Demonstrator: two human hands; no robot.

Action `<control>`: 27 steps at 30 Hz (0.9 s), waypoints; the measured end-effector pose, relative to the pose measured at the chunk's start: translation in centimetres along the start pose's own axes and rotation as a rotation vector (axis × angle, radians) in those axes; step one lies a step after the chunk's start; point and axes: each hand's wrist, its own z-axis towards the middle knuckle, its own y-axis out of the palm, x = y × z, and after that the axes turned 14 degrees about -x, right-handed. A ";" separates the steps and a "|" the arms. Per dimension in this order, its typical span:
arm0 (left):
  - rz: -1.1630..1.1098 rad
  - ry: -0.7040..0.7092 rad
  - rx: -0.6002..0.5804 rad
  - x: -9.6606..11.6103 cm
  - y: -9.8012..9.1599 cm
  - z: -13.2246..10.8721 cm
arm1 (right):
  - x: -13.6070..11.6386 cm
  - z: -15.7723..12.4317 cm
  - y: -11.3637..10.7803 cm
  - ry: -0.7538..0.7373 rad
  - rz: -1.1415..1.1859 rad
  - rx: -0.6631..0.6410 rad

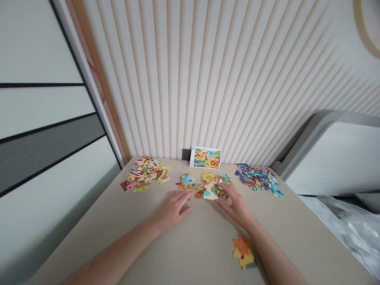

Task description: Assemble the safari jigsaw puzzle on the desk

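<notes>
- A picture card (207, 158) leans upright against a ribbed wall (178, 79) at the back of the surface (178, 253).
- Left of the card: a warm-coloured puzzle pile (148, 172); right of it, a blue and purple pile (258, 177).
- Well in front of the card, to its right, orange and yellow pieces (243, 251) lie beside the right forearm.
- The card's corner label is too small to read.
- Just in front of the card, the middle puzzle pieces (210, 190) lie between the hands.
- Left hand (173, 208): fingers loose and holding nothing, tips just beside those pieces.
- Right hand (237, 208): fingers spread over their right side, partly covering them; whether they grip cannot be told.
</notes>
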 end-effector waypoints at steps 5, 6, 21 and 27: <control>0.053 -0.002 -0.007 0.1 0.0 -0.1 | -2.6 0.7 1.8 -0.088 0.050 -0.177; 0.059 0.002 -0.019 0.2 -0.1 -0.1 | -3.0 0.8 2.1 -0.107 0.046 -0.217; 0.061 0.056 -0.099 0.6 -0.2 0.0 | 6.3 -0.9 0.3 0.310 -0.271 -0.049; 0.053 0.045 -0.110 0.6 -0.2 0.0 | 6.2 -0.7 -0.3 0.349 -0.252 0.029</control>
